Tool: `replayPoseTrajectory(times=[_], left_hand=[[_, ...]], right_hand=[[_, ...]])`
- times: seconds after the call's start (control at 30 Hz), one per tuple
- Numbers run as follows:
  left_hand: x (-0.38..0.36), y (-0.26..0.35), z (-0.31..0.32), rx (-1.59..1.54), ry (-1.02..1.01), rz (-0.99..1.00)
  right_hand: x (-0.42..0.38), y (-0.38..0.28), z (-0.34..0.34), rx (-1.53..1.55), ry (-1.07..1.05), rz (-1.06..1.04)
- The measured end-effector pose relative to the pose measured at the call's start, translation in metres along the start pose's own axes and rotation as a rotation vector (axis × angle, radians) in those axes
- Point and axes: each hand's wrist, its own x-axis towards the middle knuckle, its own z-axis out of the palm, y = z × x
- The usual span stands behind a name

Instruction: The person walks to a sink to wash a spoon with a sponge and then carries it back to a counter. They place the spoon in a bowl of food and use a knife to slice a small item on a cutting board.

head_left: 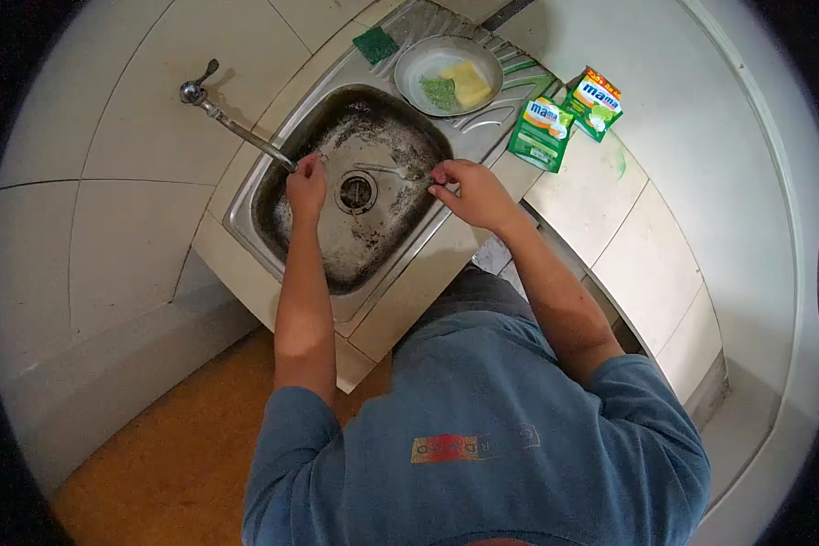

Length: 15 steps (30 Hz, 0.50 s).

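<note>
My left hand (307,187) is over the left side of the steel sink (273,264), right beside the end of the tap spout (268,148). Its fingers are curled closed, and what they hold, if anything, is hidden. Over the sink's right rim is my right hand (471,193), with a gap between thumb and fingers and nothing visible in it. Near those fingertips, on the basin floor, lies a thin, spoon-like utensil (384,169). Dark grime marks the basin around the round drain (356,192).
On the ribbed drainboard a metal plate (409,68) holds a yellow sponge (465,84) and a green mesh scrubber (439,93). A dark green scouring pad (375,45) lies beside it. Two green packets, one nearer (541,136) and one farther (595,105), rest on the right.
</note>
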Motion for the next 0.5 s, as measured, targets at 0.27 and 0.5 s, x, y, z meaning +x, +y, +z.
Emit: replayPoseTrajectory(times=[0.27,0.5], left_hand=[[0.008,-0.032,0.021,-0.126,-0.133,0.062],[0.012,-0.018,0.044,0.095,-0.330,0.012]], right_hand=[[0.006,0.001,-0.004,0.056,0.063,0.070],[0.012,0.022,0.008,0.116,0.062,0.115]])
